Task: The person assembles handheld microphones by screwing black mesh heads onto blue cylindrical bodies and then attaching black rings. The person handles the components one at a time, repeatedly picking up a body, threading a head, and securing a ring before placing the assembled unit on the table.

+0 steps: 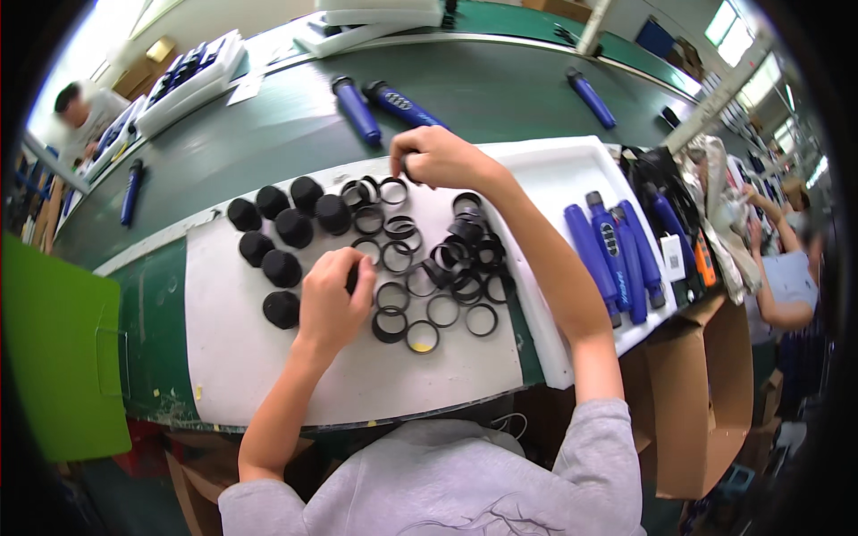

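My left hand (329,299) is closed over the white work sheet (268,375), with a bit of something black showing between thumb and fingers. Beside it stand several black ribbed caps (281,267) in loose rows. Farther out, my right hand (438,159) is pinched at the sheet's far edge; a small dark piece shows at its fingertips, too hidden to name. Just below that hand lie several black rings (394,190), spread across the middle of the sheet. More rings sit heaped in a pile (465,239) to the right.
A white foam tray (554,344) at the right holds several blue cylinders (611,246). Blue cylinders (357,111) also lie on the green conveyor belt (268,125). A green panel (63,348) stands at left, cardboard boxes (697,402) at lower right. Other people work at both sides.
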Available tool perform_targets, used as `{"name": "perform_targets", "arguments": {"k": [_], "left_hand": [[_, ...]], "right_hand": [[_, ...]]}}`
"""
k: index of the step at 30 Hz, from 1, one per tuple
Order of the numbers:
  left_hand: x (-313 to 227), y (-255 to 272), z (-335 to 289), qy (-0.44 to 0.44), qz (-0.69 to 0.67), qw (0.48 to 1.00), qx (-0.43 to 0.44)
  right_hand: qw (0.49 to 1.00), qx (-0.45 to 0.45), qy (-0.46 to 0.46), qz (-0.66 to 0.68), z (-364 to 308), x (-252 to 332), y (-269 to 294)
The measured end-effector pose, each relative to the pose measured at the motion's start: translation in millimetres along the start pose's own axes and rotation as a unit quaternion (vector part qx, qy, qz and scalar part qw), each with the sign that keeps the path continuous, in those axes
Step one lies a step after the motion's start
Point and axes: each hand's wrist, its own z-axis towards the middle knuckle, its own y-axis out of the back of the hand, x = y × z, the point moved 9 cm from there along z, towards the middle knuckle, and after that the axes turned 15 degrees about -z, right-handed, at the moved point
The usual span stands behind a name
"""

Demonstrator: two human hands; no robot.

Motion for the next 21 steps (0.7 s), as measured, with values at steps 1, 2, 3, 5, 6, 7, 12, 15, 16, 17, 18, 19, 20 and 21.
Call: {"name": "perform_targets", "arguments": {"k": [1, 2, 3, 5, 6, 7, 12, 15, 16, 17, 18, 19, 20, 21], "left_hand": [[-1, -1, 0, -0.006, 0.0, 1.0, 0.001], [-3, -2, 0, -0.012, 0.001, 1.0, 0.002], [-2, -3, -1, -0.003, -0.002, 1.0, 0.006], [-3, -6, -1, -0.008, 0.001, 1.0, 0.016], [-2, -6, -2, -0.009, 0.005, 1.0, 0.018], [-2, -7, -1, -0.008, 0.003, 1.0, 0.021], [-1, -11, 0, 0.008, -0.009, 0.999, 0.032], [0, -12, 0, 0.001, -0.005, 0.999, 0.038], [1, -12, -1, 0.001, -0.002, 0.999, 0.041], [0, -10, 0, 0.009, 0.001, 0.999, 0.04], [-1, -9, -1, 0.02, 0.003, 0.999, 0.041], [-1, -10, -1, 0.031, 0.005, 0.999, 0.042], [-2, -11, -1, 0.028, 0.004, 0.999, 0.045], [-3, -11, -1, 0.024, 0.006, 0.999, 0.047]], "right_hand": [[1.0, -0.02, 0.005, -0.018, 0, 0, 6], [0.998, -0.049, -0.002, -0.033, -2, -2, 15], [0.994, -0.069, -0.003, -0.089, -5, -2, 27], [0.977, -0.055, -0.04, -0.201, -20, 2, 50], [0.964, -0.025, -0.092, -0.248, -30, -1, 61], [0.951, -0.018, -0.12, -0.286, -41, -9, 73], [0.9, -0.014, -0.357, -0.249, -120, -78, 154], [0.864, -0.01, -0.469, -0.186, -153, -144, 172], [0.854, 0.002, -0.495, -0.16, -162, -160, 172], [0.854, 0.011, -0.507, -0.115, -169, -174, 169], [0.851, 0.03, -0.515, -0.092, -172, -177, 163], [0.848, 0.049, -0.524, -0.069, -176, -179, 158], [0.843, 0.067, -0.532, -0.046, -180, -180, 153], [0.855, 0.095, -0.506, -0.062, -175, -178, 148]]}}
